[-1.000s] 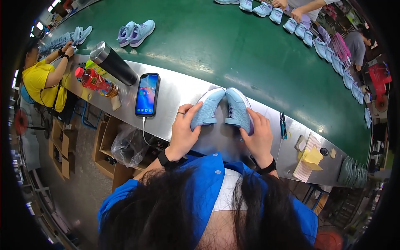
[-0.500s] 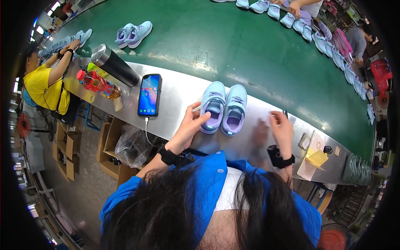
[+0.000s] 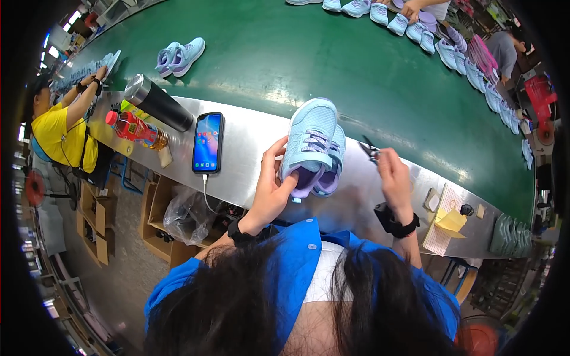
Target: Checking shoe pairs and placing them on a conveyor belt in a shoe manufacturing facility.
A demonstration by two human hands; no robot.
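Head view: left hand (image 3: 270,190) fingers are pinching pale-blue mesh shoes (image 3: 313,145) over the steel counter (image 3: 249,154) near edge, while right hand (image 3: 395,178) is pinching small metal snips (image 3: 369,148).

Shoe pair (image 3: 313,148) in left hand (image 3: 270,190)

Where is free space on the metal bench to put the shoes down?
Bare steel bench lies between the phone and the left hand holding the shoes. Crowded: bottles left of the phone, paper pad at far right.
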